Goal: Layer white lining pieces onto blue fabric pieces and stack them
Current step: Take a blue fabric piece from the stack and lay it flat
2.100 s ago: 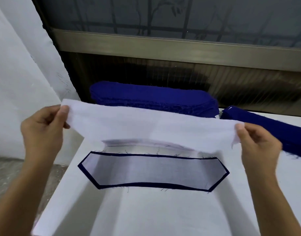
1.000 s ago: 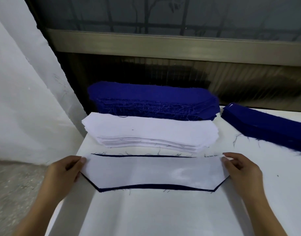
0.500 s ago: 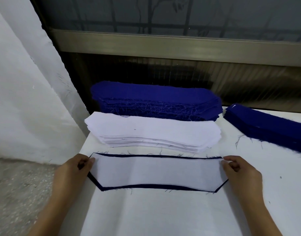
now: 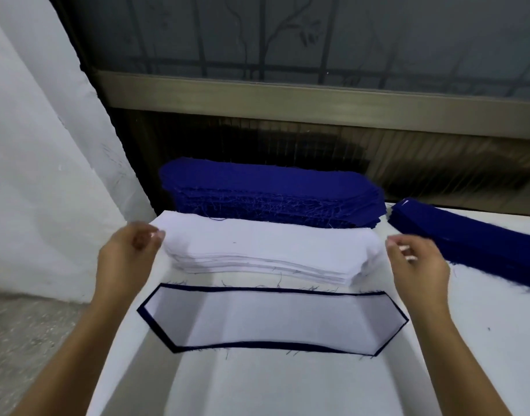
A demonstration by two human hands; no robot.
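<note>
Risks, at the left grip (image 4: 131, 250), catching two thin sheets instead of one, or dragging the upper layers askew: curled fingertips (image 4: 157, 235) right at the left end of the white lining stack (image 4: 266, 250), too blurred to tell whether pinching a sheet or holding nothing. Risks also brushing the finished pair (image 4: 272, 319), nearer on the surface (image 4: 287, 391), with a wrist or a trailing sheet, so sliding its top layer off line and spoiling the even dark-blue border (image 4: 257, 343). Carries the same hazard at the right grip (image 4: 416, 259): curled fingers (image 4: 397, 246) just beside the stack's right end, hold likewise impossible to judge through the blur; with an uneven pull from the two ends, probably a creased or skewed sheet. As for position: lining stack between the two grips, left end at or touching the left fingertips, right end just beside the right ones. Finished pair nearer, between both forearms, apart from either grip. Tall blue fabric stack (image 4: 272, 193) behind the lining, untouched. Lower blue stack (image 4: 467, 235) beyond the right grip, toward the surface's right side.
</note>
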